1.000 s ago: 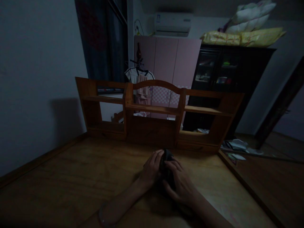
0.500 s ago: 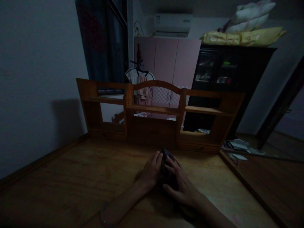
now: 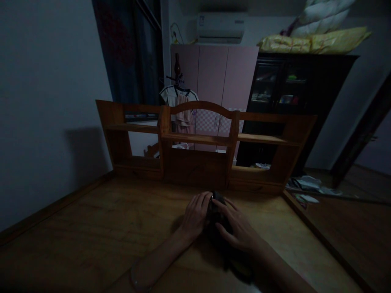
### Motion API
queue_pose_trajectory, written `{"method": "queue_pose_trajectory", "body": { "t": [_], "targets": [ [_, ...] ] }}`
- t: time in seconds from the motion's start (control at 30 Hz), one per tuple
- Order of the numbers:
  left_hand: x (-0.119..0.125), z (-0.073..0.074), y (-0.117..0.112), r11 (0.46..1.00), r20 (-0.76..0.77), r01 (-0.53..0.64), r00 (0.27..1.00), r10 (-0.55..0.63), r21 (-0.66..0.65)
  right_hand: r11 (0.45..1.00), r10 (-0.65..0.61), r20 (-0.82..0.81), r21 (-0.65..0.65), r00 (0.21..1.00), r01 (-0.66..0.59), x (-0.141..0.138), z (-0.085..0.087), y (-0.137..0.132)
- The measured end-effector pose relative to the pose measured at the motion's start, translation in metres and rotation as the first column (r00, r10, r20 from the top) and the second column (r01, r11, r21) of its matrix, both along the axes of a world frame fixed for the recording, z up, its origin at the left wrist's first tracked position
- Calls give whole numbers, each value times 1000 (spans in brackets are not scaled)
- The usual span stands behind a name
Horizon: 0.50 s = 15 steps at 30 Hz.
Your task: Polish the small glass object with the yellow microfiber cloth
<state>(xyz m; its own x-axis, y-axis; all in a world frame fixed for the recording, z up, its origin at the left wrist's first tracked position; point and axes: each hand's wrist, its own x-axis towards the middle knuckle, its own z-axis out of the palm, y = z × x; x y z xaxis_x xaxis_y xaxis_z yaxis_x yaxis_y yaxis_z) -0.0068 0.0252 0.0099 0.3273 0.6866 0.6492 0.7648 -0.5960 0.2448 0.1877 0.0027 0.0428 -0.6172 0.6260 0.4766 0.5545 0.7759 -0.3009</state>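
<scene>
A black object (image 3: pixel 215 239) lies on the wooden desktop (image 3: pixel 128 219) in front of me; the dim light hides its exact kind. My left hand (image 3: pixel 195 215) grips its left side, with fingers curled over the far end. On the other side, my right hand (image 3: pixel 236 228) is closed round the object, its fingers over the top and its thumb pointing inward. The far fingertips of both hands almost meet near a small bright spot. Beneath my right wrist, a dark strap-like part with a yellowish patch (image 3: pixel 242 268) sticks out toward me.
A wooden shelf unit (image 3: pixel 198 140) stands along the desk's far edge. The wall (image 3: pixel 55 122) borders the left, and a raised wooden edge (image 3: pixel 317 228) runs along the right. Papers (image 3: pixel 308 185) lie beyond it. Pink and black cabinets stand behind.
My right hand has shifted slightly and its thumb has moved up and inward over the black object. More of the strap-like part shows under my right wrist. The view has tilted slightly.
</scene>
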Motion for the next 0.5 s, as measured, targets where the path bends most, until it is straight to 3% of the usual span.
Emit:
{"method": "queue_pose_trajectory", "body": {
  "t": [0.13,0.27,0.4,0.5],
  "targets": [
    [0,1,1,1000,37,-20,999,20,-6,996,30,160,79,987,-43,1,6,2],
    [-1,-8,6,998,82,-37,996,41,-58,993,36,242,101,970,-62,3,7,3],
    [-3,-15,10,992,75,-16,997,25,-126,995,30,241,83,970,-51,0,7,4],
    [-3,-12,10,991,118,-10,993,26,-136,998,37,171,38,985,-44,-6,7,3]
  ]
}}
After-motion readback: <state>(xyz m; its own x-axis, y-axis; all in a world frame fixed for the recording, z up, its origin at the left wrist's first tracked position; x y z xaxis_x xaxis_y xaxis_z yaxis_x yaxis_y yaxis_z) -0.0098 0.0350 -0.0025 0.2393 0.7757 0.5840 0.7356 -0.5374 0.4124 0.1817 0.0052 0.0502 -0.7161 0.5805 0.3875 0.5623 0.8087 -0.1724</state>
